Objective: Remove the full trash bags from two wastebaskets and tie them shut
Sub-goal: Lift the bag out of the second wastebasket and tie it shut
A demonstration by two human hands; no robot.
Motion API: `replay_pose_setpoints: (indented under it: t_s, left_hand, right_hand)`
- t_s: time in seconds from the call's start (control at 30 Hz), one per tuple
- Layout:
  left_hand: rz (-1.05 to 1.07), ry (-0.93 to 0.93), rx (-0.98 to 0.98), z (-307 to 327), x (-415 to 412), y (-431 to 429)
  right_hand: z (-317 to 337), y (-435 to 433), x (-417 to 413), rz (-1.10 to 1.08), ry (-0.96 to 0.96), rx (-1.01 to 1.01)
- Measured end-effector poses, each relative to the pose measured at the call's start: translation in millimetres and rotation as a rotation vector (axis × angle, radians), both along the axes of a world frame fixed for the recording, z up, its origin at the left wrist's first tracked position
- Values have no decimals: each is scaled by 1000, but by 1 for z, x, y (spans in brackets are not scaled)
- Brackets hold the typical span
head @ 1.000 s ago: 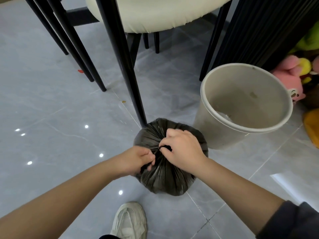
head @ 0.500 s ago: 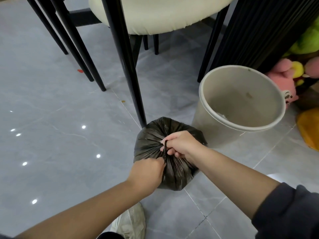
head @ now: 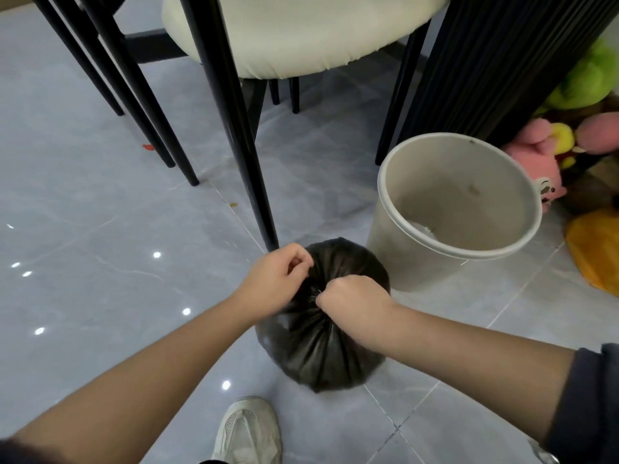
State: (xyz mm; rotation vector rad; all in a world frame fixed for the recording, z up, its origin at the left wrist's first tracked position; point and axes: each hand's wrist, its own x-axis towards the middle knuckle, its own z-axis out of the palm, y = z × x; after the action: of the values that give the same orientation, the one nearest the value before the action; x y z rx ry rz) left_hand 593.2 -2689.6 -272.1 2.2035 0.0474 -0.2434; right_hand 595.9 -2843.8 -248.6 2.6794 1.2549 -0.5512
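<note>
The left hand (head: 278,279) has moved up and the right hand (head: 355,296) down, both pinching the trash bag (head: 321,349) top and pulling apart. The knot looks nearly tight. The bag sits on the floor (head: 100,229) beside the empty wastebasket (head: 402,262).

The neck of the black crinkled plastic trash bag (head: 318,349) is hidden between the curled left hand (head: 278,283) and right hand (head: 355,296). The white mesh sneaker (head: 248,433) is cut off at the bottom.
</note>
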Motion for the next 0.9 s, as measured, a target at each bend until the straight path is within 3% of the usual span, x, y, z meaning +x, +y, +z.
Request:
replay_pose_setpoints:
  t_s: [0.2,0.33,0.43,0.57,0.67,0.77,0.9]
  left_hand:
    - [-231,278,-254,-8,22,-17]
    - [-357,490,-174,-6,29,-19]
    - [-320,642,-282,-8,29,-12]
    - [-156,596,-381,-16,19,-14]
    - [-41,524,-381,-24,10,-17]
    - [3,382,-276,-26,0,-18]
    - [-36,186,-62,-13,-10,-20]
  right_hand:
    - [-25,-21,3,338,-177,46]
    - [-31,-31,7,485,-230,165]
    - [-41,-40,13,511,-240,265]
    - [-38,-41,22,498,-178,396]
    - [-29,-38,28,384,18,432]
    - [-26,-36,32,157,327,475]
    - [-28,-29,31,-3,562,569]
